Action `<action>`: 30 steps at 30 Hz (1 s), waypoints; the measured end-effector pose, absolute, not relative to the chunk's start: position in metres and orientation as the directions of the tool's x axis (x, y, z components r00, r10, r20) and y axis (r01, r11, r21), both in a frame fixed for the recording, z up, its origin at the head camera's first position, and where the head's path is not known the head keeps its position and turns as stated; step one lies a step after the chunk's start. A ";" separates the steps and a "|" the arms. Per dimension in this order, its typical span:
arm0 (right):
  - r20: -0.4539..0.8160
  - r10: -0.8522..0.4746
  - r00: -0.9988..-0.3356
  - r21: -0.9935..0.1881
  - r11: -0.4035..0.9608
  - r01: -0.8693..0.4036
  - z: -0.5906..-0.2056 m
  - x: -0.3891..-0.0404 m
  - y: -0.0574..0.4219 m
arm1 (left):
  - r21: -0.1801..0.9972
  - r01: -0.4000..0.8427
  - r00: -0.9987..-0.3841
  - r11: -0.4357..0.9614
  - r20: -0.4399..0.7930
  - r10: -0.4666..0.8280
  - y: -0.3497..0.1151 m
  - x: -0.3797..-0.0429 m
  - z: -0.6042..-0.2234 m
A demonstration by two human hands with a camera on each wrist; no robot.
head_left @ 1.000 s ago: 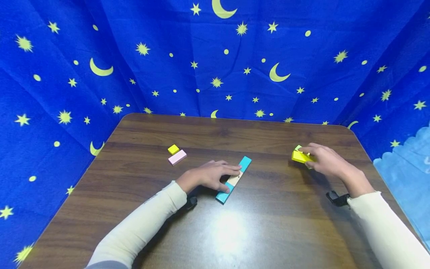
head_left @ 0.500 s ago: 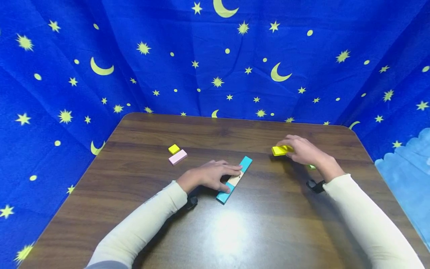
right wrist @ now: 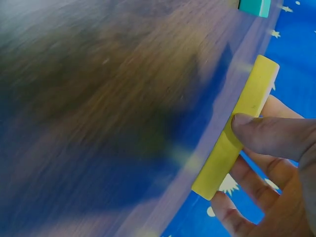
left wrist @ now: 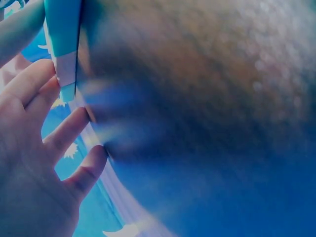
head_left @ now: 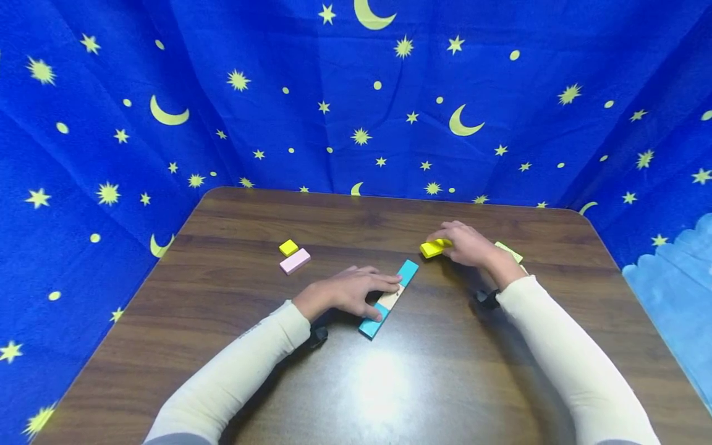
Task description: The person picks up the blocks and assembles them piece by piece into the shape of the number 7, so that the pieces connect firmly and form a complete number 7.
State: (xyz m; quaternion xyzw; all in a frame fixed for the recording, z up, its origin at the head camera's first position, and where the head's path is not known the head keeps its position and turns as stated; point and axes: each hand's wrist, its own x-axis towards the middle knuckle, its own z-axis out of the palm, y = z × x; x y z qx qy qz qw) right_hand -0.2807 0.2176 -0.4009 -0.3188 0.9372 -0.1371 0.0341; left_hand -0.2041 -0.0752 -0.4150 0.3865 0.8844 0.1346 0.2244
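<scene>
Near the table's middle lies a straight row of blocks, teal [head_left: 408, 269] at both ends with a bare-wood-coloured piece [head_left: 391, 298] between. My left hand [head_left: 351, 292] rests on this row from the left, its thumb on the near teal end and its fingers extended. In the left wrist view, fingertips touch the row's side. My right hand [head_left: 467, 246] pinches a long yellow block [right wrist: 229, 138], thumb on one face and fingers behind. In the head view the yellow block is right of and beyond the row's far end.
A small yellow block [head_left: 288, 248] and a pink block [head_left: 295, 261] lie together at left. Beyond the right wrist is a pale green block [head_left: 508, 251], with another piece partly hidden by the sleeve. A blue star-print curtain [head_left: 311, 74] surrounds the wooden table [head_left: 250, 216].
My right hand has picked up the yellow block from the right side and carried it left toward the teal row, uncovering the pale green block. The left hand has stayed on the row.
</scene>
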 end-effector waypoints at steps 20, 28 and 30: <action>-0.011 -0.639 -0.769 -0.273 0.742 -0.612 -0.415 -0.289 0.200 | 0.420 0.615 -0.600 0.667 -0.299 0.742 -0.075 -0.204 -0.415; -0.015 -0.670 -0.742 -0.323 0.706 -0.631 -0.418 -0.290 0.195 | 0.417 0.619 -0.597 0.665 -0.300 0.744 -0.075 -0.204 -0.415; -0.006 -0.679 -0.734 -0.328 0.695 -0.640 -0.418 -0.291 0.195 | 0.419 0.620 -0.597 0.663 -0.296 0.746 -0.075 -0.204 -0.416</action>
